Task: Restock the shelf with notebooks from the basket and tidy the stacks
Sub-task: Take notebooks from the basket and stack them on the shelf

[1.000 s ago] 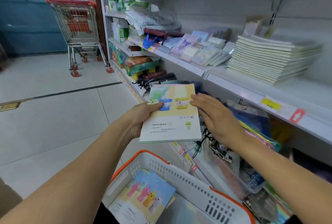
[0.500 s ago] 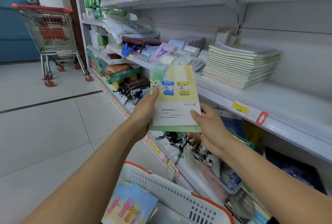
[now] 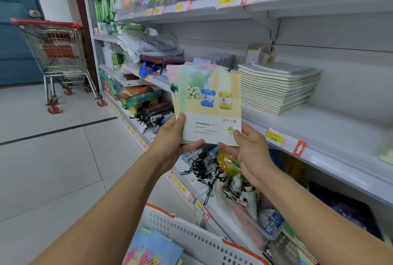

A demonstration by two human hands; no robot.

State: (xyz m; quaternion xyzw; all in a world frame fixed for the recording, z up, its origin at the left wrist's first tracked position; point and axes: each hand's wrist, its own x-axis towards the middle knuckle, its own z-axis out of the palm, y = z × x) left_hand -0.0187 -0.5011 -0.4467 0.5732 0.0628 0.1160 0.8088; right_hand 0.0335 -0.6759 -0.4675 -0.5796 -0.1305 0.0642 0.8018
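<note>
While both hands hold a small bundle of notebooks (image 3: 209,103) upright in front of the middle shelf (image 3: 331,135), the left hand (image 3: 173,143) grips the lower left corner, thumb up the cover and fingers curled beneath, and the right hand (image 3: 248,150) pinches the lower right corner between thumb and fingers. At least two books are in the bundle; a pink-edged one peeks out behind the front cover with its blue and yellow animals. Just right of the bundle, on that shelf, sits a tall stack of pale notebooks (image 3: 278,88), its upper covers curling a little. Bare shelf lies to the right of the stack, with a yellow price tag (image 3: 274,137) on the rail below. Beneath the bundle, folded umbrellas (image 3: 212,167) crowd the lower shelf. Below those, by the person's arms, is the white basket (image 3: 191,237) with orange trim, a blue notebook (image 3: 153,250) with pink rabbits inside. Well left of the shelf, a shopping cart (image 3: 57,56) stands on the tiled floor.
</note>
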